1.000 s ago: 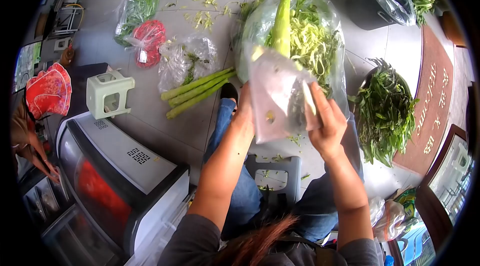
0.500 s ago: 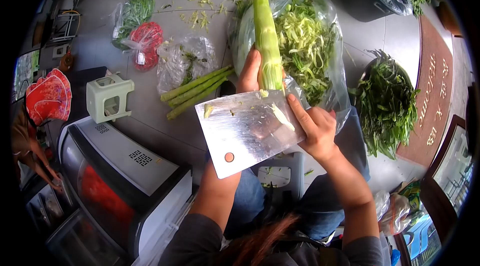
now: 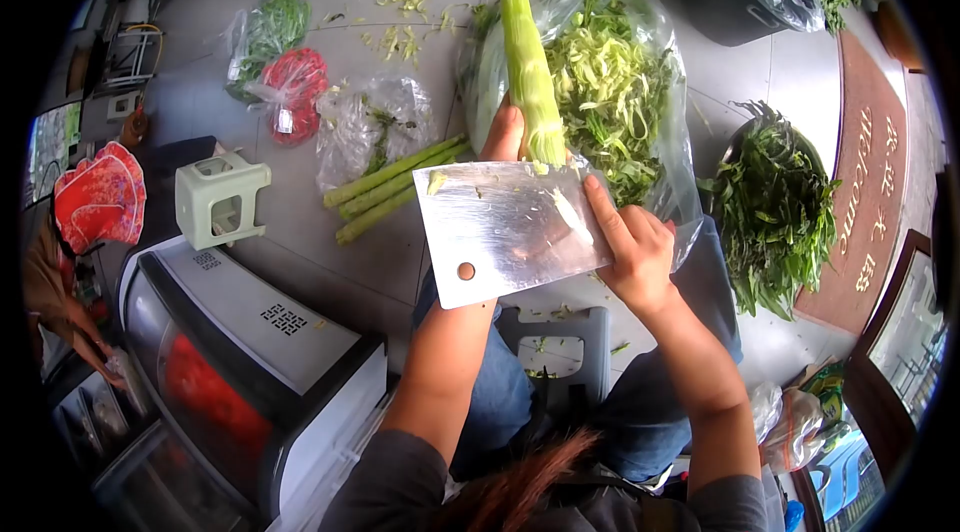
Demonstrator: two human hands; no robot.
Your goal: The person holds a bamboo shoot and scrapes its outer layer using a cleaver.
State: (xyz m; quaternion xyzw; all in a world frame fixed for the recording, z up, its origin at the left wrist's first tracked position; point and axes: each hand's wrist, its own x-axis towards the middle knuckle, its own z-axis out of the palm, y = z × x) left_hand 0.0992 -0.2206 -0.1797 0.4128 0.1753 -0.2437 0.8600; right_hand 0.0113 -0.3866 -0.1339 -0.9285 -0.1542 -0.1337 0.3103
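My left hand is wrapped round the lower part of a pale green peeled stalk, which points away from me. In my right hand is a broad metal cleaver, its flat face up, with bits of peel stuck on it. The cleaver's far edge lies at the stalk's lower end and hides part of my left hand. Beyond them a clear plastic bag holds pale green peelings. Several unpeeled green stalks lie on the floor to the left.
A leaf-filled bowl and a dark bin stand at right. Bagged green and red items, a pale stool and a display case are at left. Another person's arm shows at far left.
The cleaver has swung from a blurred, steep tilt to lying flat across the stalk's lower end, then shifted slightly away from me. The stalk has moved left, and my left hand now shows round it.
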